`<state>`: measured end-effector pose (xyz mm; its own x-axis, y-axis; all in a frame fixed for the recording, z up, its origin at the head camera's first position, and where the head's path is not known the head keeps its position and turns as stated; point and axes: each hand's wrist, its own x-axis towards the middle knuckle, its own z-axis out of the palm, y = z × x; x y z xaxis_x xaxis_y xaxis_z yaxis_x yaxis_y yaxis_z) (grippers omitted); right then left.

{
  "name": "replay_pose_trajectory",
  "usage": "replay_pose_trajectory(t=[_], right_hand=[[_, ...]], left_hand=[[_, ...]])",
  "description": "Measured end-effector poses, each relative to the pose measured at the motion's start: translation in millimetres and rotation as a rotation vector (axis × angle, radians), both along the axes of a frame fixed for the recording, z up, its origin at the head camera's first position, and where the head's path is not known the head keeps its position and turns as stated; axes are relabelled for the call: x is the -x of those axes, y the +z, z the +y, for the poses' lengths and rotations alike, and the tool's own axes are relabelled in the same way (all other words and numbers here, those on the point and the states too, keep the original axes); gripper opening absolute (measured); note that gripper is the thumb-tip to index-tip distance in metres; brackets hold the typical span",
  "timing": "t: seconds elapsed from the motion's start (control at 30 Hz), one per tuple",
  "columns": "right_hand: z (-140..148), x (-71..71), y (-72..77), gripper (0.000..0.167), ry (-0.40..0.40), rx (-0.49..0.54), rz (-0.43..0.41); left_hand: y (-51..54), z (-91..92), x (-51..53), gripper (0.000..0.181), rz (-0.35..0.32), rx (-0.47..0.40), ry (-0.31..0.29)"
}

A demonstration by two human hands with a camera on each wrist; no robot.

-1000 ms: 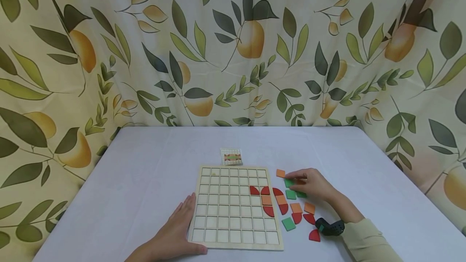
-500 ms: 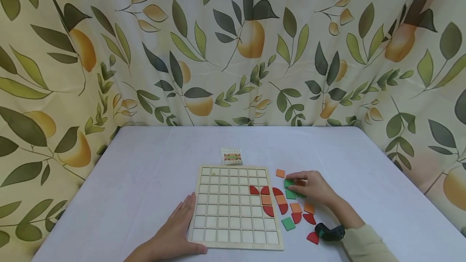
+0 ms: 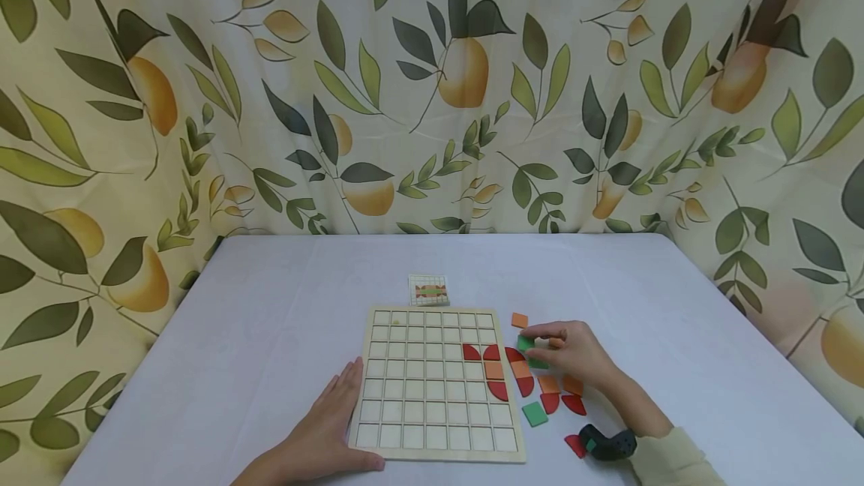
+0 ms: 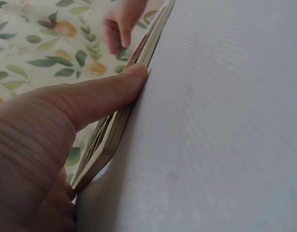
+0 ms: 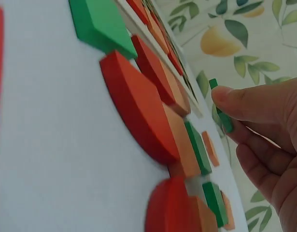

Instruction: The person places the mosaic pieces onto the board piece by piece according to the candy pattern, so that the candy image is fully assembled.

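Observation:
A wooden grid board (image 3: 413,414) lies at the table's middle, holding red quarter-circle tiles (image 3: 498,392) and an orange square tile (image 3: 494,371) near its right edge. My left hand (image 3: 320,430) touches the board's left side with fairly straight fingers, the thumb pressing its front edge, as the left wrist view also shows. Right of the board, my right hand (image 3: 574,349) pinches a green square tile (image 5: 226,121) between thumb and fingertips; the right wrist view has it raised off the table. Loose red, orange and green tiles (image 3: 535,415) lie under and around that hand.
A small pattern card (image 3: 429,290) stands behind the board. One orange square tile (image 3: 519,320) lies beyond the right hand. A black wrist camera (image 3: 607,443) on the right arm sits low, beside a red tile (image 3: 575,446). A leaf-patterned curtain (image 3: 418,156) hangs behind the table.
My right hand has shifted left toward the board, bringing the green square tile along. The red tile beside the wrist camera has slid left and nearer. My left hand stays in place.

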<state>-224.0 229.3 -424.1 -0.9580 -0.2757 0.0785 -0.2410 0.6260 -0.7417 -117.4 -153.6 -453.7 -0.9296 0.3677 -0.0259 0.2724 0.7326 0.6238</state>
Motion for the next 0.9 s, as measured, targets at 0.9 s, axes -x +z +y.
replay_pose_trajectory(t=[0.9], right_hand=[[-51.3,-22.9,7.3,0.029,0.206,0.023,0.074]], left_hand=[[-1.4,0.2,0.5,0.135,0.015,0.003,-0.004]])
